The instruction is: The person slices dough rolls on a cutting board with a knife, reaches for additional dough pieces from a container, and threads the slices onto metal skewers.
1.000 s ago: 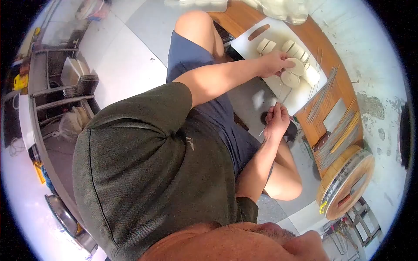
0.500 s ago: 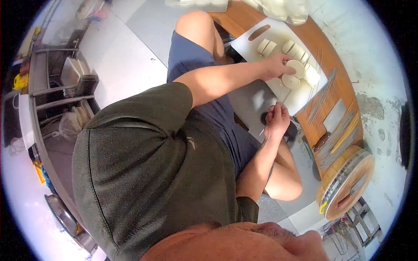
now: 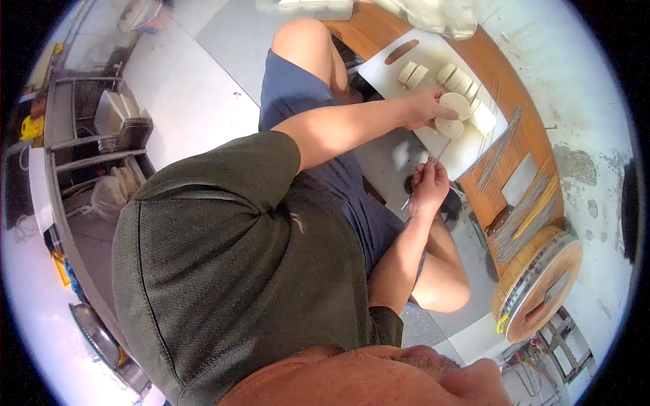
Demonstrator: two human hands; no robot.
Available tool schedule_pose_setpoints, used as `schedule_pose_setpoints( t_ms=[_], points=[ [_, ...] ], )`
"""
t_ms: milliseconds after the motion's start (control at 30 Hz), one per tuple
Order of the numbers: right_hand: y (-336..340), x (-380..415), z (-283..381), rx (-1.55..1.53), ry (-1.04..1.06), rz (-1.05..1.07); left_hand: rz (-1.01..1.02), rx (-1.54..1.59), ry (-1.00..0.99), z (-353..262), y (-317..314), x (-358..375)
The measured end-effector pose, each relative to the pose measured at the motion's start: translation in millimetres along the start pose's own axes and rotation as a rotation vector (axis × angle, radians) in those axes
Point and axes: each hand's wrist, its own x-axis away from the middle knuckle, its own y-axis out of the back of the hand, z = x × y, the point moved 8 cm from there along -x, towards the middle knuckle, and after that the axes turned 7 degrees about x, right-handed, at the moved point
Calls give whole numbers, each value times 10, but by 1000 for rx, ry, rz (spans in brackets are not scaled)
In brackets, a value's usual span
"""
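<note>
My left hand (image 3: 421,109) is closed on a pale round slice (image 3: 455,105), gripping its near edge. Just below, and partly overlapped by it, is a second pale round slice (image 3: 448,128) by the fingers. A thin skewer (image 3: 444,149) is pinched in my right hand (image 3: 430,188), its upper end reaching the lower slice. Whether the tip has pierced the slice is too small to tell. Under my left hand lies a white cutting board (image 3: 386,76). On it, more thick slices (image 3: 458,80) stand in a row, with a shorter group (image 3: 413,73) and another pale piece (image 3: 482,118) nearby.
Loose skewers (image 3: 501,152) lie along the brown wooden table (image 3: 538,139), with a larger spread of sticks (image 3: 528,216) closer in. A round wooden, drum-like object (image 3: 555,291) stands beyond the table end. A filled plastic bag (image 3: 447,13) sits near the wall. Shelving (image 3: 95,149) stands at the left.
The skewer in my right hand now points up to the lower slice. My left hand has shifted slightly left with the slices.
</note>
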Motion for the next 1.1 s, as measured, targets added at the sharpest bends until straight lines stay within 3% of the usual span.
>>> schedule_pose_setpoints(
  t_ms=[133, 233, 333, 433, 767, 967, 1100],
  points=[
    [74, -25, 18, 13, 126, -70, -58, -32, -25, -17, 46, -63],
    [346, -87, 57, 486, 384, -232, -117, -55, -51, -135, 171, -137],
    [354, -50, 73, 448, 403, -205, -165, -78, -61, -333, 199, -103],
    [181, 56, 96, 206, 225, -77, -157, -121, -81, -404, 224, -108],
    [117, 65, 59, 177, 193, -34, -41, -15, -93, -488, 248, -228],
    [216, -25, -118, 218, 290, -31, -119, -62, -139, -668, 360, -310],
    [245, -8, -143, 214, 222, -44, -191, -80, -178, -873, 350, -262]
  ],
)
